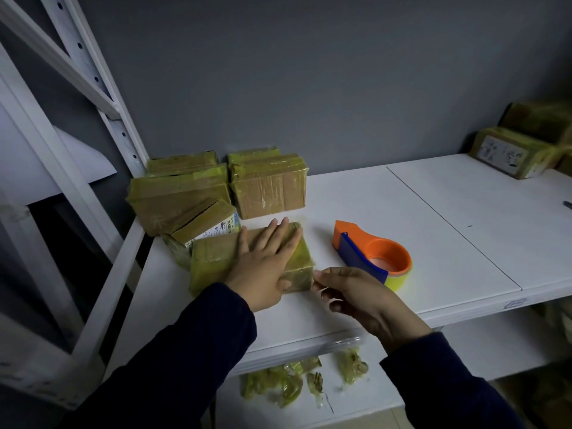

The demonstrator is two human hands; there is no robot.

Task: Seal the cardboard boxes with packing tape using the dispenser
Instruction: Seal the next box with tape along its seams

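Pressing flat with the straight, spread fingers (278,239) of the left hand (263,267) on top of a small cardboard box (210,258) wrapped in yellowish tape. Curling the fingers (323,281) of the right hand (359,298) at the box's near right corner; cannot tell whether pinching a tape end or only touching the corner. Just right of the box, apart from both hands, lying idle on the white desk (418,218): the orange and blue tape dispenser (368,255). Behind, stacked taped boxes (267,187) and one labelled box (207,226) with a flap seemingly loose. Judging by this: several sealed, this one at its final smoothing, at least one probably left. Below, crumpled tape scraps (288,382) on the lower shelf (464,345).
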